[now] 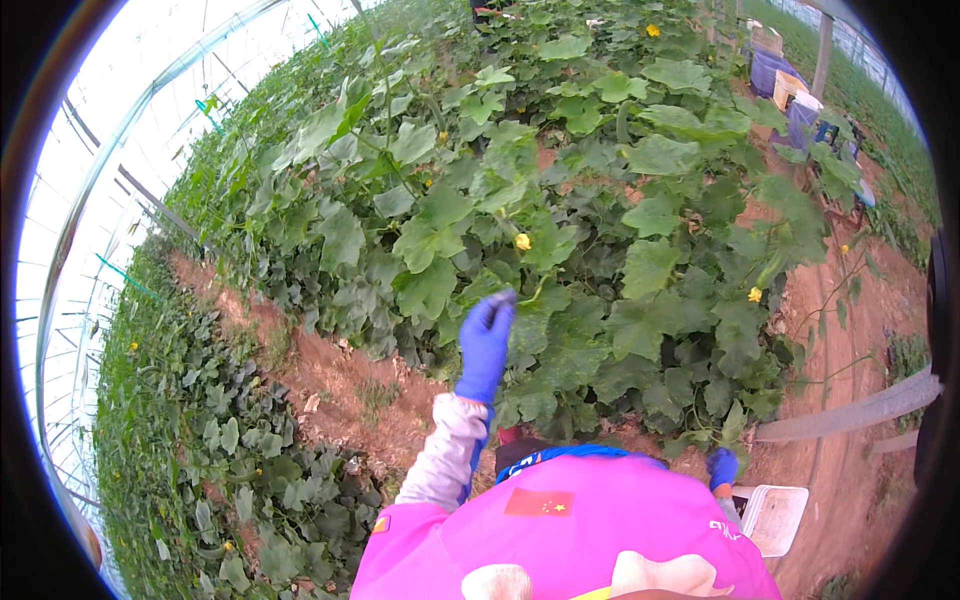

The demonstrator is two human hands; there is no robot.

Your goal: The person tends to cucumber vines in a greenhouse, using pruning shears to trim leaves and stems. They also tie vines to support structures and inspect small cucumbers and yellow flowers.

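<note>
My left hand [486,346], in a blue glove with darkened fingertips, reaches forward over broad-leaved vines [570,341]. Its fingers are bent together beside a pale curled stem [538,289]; whether they hold anything is too blurred to tell. Low on the right, my right hand [722,466], also in a blue glove, is next to a green leaf [733,424] near the ground. My sleeve and body hide part of it, so its grip is unclear. Just behind it lies a white plastic tray [793,517]. A yellow flower [523,241] is ahead of my left hand.
Long green fruits, one at the upper right [623,122], hang among the leaves. A bare soil path [330,375] runs on the left, another [840,315] on the right. Buckets [787,88] stand at the far right. A grey strap-like band [847,412] crosses the right side.
</note>
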